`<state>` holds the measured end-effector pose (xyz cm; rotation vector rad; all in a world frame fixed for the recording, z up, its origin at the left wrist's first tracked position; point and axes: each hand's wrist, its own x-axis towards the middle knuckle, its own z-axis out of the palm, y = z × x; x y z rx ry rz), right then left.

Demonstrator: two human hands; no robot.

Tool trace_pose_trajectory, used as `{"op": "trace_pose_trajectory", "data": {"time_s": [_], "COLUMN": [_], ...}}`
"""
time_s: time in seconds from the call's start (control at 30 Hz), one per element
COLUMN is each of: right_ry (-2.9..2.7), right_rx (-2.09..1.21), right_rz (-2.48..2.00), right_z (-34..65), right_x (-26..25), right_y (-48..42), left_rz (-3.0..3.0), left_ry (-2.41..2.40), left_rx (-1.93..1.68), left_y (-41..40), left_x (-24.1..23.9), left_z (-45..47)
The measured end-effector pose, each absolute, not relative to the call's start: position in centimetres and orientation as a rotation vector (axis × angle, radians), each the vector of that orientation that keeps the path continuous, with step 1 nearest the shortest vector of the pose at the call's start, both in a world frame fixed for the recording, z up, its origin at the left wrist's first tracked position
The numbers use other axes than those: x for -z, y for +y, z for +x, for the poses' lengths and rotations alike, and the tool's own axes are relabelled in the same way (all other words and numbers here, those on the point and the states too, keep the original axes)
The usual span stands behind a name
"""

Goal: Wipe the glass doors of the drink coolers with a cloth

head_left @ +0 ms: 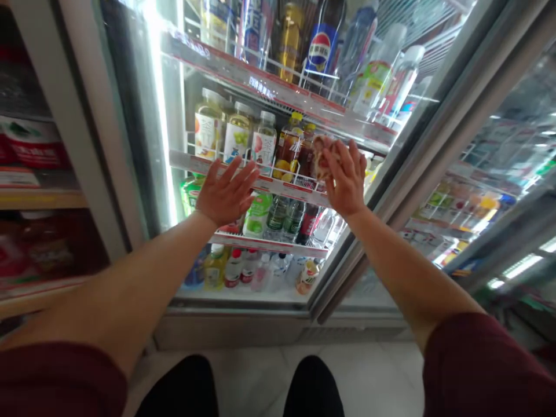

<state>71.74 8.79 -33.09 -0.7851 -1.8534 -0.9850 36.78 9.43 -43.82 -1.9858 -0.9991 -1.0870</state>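
Note:
Both my hands are raised in front of a lit drinks fridge. My left hand is open, its fingers spread, near the middle shelf edge and in front of white-labelled tea bottles. My right hand is held up at the right, fingers stretched and thumb apart, close to the glass. Beside its fingers shows a mottled pinkish-tan patch; I cannot tell whether it is a reflection or an object. Yellow-capped dark tea bottles stand between my hands. Neither hand visibly grips a bottle.
A Pepsi bottle stands on the top shelf. Several bottles, one of them red-capped, stand at the bottom. A metal door frame runs along the right. Packaged drinks fill a rack at left. Pale floor tiles lie below.

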Motion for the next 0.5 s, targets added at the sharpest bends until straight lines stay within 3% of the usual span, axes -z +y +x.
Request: {"op": "trace_pose_trajectory", "data": {"time_s": [0.2, 0.4, 0.5], "right_ry": [-1.744, -1.848, -1.904], "right_rx": [0.968, 0.915, 0.928], "right_rz": [-0.876, -0.916, -0.918], "right_z": [70.9, 68.9, 68.4], "right_x": [26.6, 32.7, 32.0], "right_y": [10.2, 8.5, 8.0], "left_rz": [-2.032, -2.063, -2.076], "left_ry": [-1.043, -1.076, -1.082], "left_rx": [1.076, 1.104, 1.088], "left_y": [9.3, 8.9, 8.8], "left_x": [43.7, 43.4, 43.3], "left_z": [36.8, 37.2, 37.2]}}
